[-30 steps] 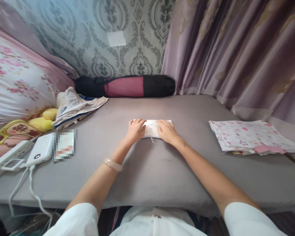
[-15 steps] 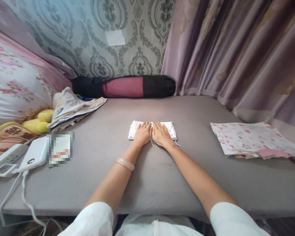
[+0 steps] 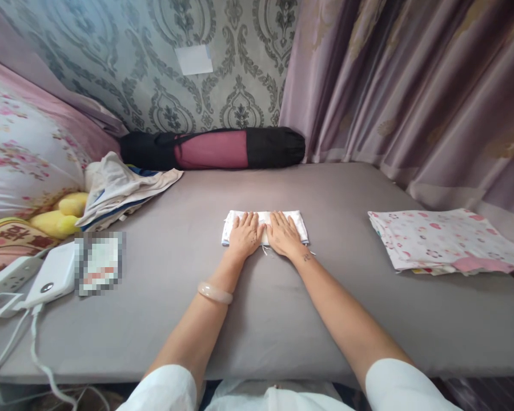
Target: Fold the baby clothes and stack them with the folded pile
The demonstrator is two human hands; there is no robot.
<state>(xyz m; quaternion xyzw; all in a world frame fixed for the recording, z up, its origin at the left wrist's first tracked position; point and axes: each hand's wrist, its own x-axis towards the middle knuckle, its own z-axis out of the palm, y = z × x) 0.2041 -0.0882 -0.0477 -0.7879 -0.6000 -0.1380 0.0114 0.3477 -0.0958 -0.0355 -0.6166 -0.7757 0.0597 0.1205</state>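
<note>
A folded white cloth (image 3: 265, 218) lies flat on the grey mattress (image 3: 325, 319), a little right of its middle, with thin white strings showing at its near edge. My left hand (image 3: 245, 235) rests palm down on its left half, fingers spread. My right hand (image 3: 284, 235) lies the same way on the right half, a small gap from the left hand. Neither hand grips the cloth, and together they hide much of it. A pale jade bangle (image 3: 215, 293) circles my left wrist.
A folded pink-spotted fabric (image 3: 443, 240) lies to the right. Behind stands a black and pink rolled bag (image 3: 212, 148). To the left are folded clothes (image 3: 120, 191), a yellow plush toy (image 3: 57, 220), a white power bank (image 3: 51, 274), a blurred card (image 3: 99, 264) and a power strip (image 3: 8, 279) with cables.
Both hands have slid inward from the cloth's ends to its middle, and the cloth looks wider. The hands touched a moment ago and now stand slightly apart.
</note>
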